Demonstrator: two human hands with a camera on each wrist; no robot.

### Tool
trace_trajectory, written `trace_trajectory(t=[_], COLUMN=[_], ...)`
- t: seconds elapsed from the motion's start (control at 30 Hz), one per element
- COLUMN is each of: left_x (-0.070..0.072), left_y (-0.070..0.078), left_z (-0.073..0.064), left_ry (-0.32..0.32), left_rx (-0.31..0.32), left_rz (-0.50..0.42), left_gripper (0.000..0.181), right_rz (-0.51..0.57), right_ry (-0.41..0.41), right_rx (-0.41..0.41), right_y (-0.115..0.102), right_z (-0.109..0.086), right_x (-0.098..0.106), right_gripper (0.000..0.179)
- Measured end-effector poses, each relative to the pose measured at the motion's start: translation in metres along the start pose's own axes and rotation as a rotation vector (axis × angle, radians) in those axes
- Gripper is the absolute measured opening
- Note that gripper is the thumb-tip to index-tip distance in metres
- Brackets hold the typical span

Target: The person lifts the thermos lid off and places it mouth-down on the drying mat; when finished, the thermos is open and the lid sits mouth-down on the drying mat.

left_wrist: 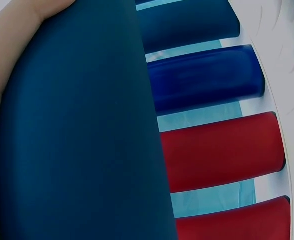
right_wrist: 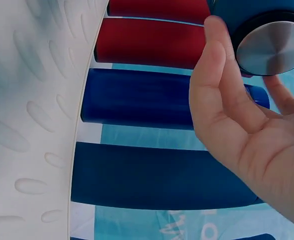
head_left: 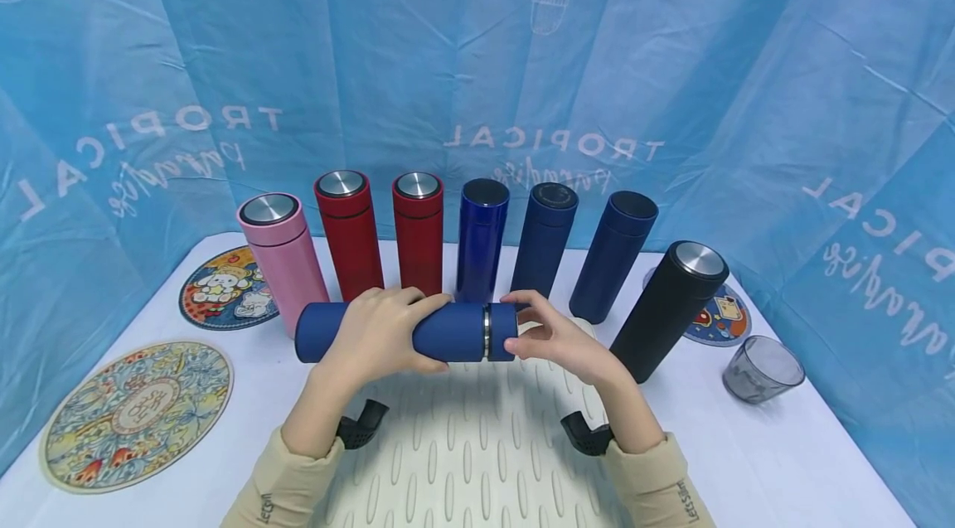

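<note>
A matte dark-blue thermos bottle [head_left: 457, 334] lies level in the air above the front of the table, a steel ring between its body and lid. My left hand [head_left: 380, 331] grips the body, thumb and fingers wrapped round it. On the right, the lid [head_left: 503, 332] sits on the bottle, its steel top [right_wrist: 273, 48] showing in the right wrist view. My right hand [head_left: 561, 339] holds this lid by its rim, thumb and fingertips on opposite sides, the palm apart from the top. The left wrist view is largely filled by the bottle body [left_wrist: 86, 125].
Behind stand a pink thermos [head_left: 287, 271], two red ones [head_left: 351, 242], several blue ones [head_left: 481, 250] and a black one [head_left: 664, 317]. A glass cup [head_left: 763, 370] stands at right. Round patterned mats [head_left: 138, 416] lie leftward. A white textured mat [head_left: 466, 445] lies below the hands.
</note>
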State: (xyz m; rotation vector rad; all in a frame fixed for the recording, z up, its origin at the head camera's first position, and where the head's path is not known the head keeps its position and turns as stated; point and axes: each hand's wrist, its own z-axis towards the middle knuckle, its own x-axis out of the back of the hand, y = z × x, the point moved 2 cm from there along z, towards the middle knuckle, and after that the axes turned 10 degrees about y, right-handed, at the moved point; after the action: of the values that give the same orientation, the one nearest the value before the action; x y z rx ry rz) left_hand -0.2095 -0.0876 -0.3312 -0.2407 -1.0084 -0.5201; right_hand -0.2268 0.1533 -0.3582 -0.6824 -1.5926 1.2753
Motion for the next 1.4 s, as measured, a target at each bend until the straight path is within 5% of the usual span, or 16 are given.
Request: trace_trajectory(t=[0.43, 0.57, 0.77, 0.97, 1.4], left_x=[0.0003, 0.0, 0.0004, 0.0002, 0.0008], left_y=[-0.0013, -0.0019, -0.0011, 0.0003, -0.0011], left_z=[-0.0003, -0.0009, -0.001, -0.0004, -0.0007], left_ry=[-0.001, 0.0, 0.013, 0.018, 0.012], left_rx=[0.012, 0.015, 0.002, -0.009, 0.003], left_rz=[0.005, 0.006, 0.011, 0.007, 0.001], left_gripper=[0.081, 0.081, 0.08, 0.08, 0.081], right_rz=[-0.011, -0.004, -0.011, -0.037, 0.092], right_ry=[0.008, 0.01, 0.063, 0.066, 0.003], right_rx=[0.103, 0.049, -0.095, -0.148, -0.038], right_y=[-0.0015, -0.002, -0.0008, 0.0007, 0.0001], right_z=[-0.0005, -0.0007, 0.0003, 0.0029, 0.0003], right_x=[-0.0025, -0.0027, -0.0019, -0.0031, -0.0025], right_gripper=[0.07, 0.077, 0.061, 0.059, 0.063])
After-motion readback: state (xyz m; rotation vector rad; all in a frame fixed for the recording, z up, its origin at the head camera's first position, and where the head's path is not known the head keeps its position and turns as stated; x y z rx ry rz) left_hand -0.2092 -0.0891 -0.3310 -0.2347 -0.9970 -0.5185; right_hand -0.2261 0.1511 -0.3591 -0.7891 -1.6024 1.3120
